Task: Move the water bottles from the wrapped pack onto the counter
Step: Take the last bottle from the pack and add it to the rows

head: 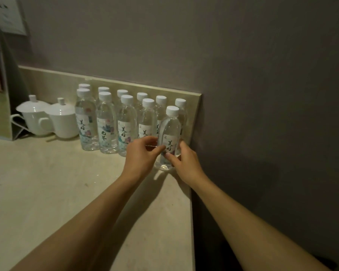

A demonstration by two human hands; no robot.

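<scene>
Gripping the front bottle (169, 133), both hands' fingers (170, 156) work between crowded bottles (106, 122) and the wall (262, 94).

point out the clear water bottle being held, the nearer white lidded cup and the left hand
clear plastic water bottle with white cap (169, 124), head view, upper body.
white ceramic lidded cup nearer the bottles (64, 123), head view, cup wall.
left hand (140, 156), head view, back of hand.

Dim and a bit grainy all over. Soft shadows under the arms on the counter (47, 182). Small shine on the bottles (106, 122). Dark at the right. Bent at the edges.
</scene>
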